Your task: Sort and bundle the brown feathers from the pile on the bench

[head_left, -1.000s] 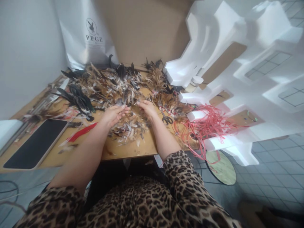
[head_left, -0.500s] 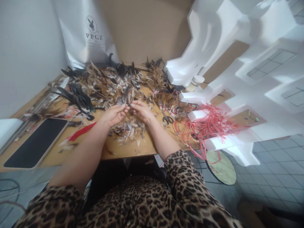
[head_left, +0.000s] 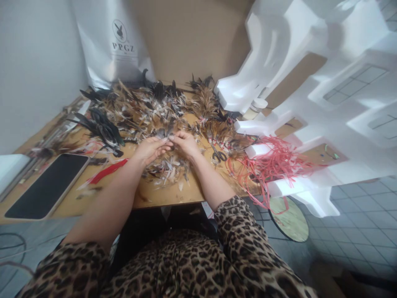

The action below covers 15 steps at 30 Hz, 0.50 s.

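Note:
My left hand [head_left: 151,150] and my right hand [head_left: 185,145] meet over the middle of the table, fingertips pinched together. Between them is a small grey-brown feather [head_left: 161,133], its lower end hidden by my fingers. Behind the hands spreads a heap of brown and black feathers [head_left: 132,109]. Loose short feathers [head_left: 169,169] lie scattered on the tabletop below my wrists. A bunch of long black feathers [head_left: 104,127] rests to the left, and brown feather bunches [head_left: 218,132] lie to the right. Dark-handled scissors [head_left: 219,155] sit beside my right forearm.
On the left lie a phone [head_left: 48,186] and a bundle of red strands [head_left: 108,171]. Tangled red strips [head_left: 279,159] hang over white foam packing [head_left: 338,99] on the right, near a lidded jar [head_left: 256,108]. A silver bag [head_left: 114,70] stands behind.
My fingertips have shifted slightly at the pinch, with the right hand's fingers closing over the left thumb's tip. The things on the table have stayed where they were.

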### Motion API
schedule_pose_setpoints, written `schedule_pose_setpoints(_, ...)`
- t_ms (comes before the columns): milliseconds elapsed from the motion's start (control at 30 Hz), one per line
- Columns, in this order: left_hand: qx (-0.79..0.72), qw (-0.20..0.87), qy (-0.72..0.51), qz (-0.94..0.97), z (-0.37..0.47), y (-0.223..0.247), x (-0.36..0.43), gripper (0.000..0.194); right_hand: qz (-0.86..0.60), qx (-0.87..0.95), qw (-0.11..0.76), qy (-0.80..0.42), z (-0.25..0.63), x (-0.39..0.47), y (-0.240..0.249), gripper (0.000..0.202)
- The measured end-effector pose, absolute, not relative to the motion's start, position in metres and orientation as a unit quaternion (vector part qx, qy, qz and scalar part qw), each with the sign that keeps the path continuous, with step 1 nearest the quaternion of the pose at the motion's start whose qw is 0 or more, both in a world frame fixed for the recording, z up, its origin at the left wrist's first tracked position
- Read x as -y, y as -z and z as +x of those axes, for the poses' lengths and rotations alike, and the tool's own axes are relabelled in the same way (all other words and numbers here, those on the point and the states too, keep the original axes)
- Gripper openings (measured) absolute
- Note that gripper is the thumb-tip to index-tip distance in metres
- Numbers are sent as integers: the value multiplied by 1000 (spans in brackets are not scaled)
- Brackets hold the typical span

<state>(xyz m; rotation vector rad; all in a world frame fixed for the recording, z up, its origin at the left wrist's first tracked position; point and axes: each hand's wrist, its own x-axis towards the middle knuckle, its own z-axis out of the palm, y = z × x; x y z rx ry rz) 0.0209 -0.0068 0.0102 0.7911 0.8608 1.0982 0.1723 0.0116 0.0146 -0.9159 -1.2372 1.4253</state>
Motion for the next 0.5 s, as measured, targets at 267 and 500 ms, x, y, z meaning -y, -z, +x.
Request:
schedule_pose_setpoints(267,-433,646,-486,399,26,-14,11,14,-419,561,508,-501,170,-16,-6,29)
schedule_pose_setpoints(500,-435,621,-497,422,25,-12,9,12,-416,559,498,-516,178,-16,-17,30)
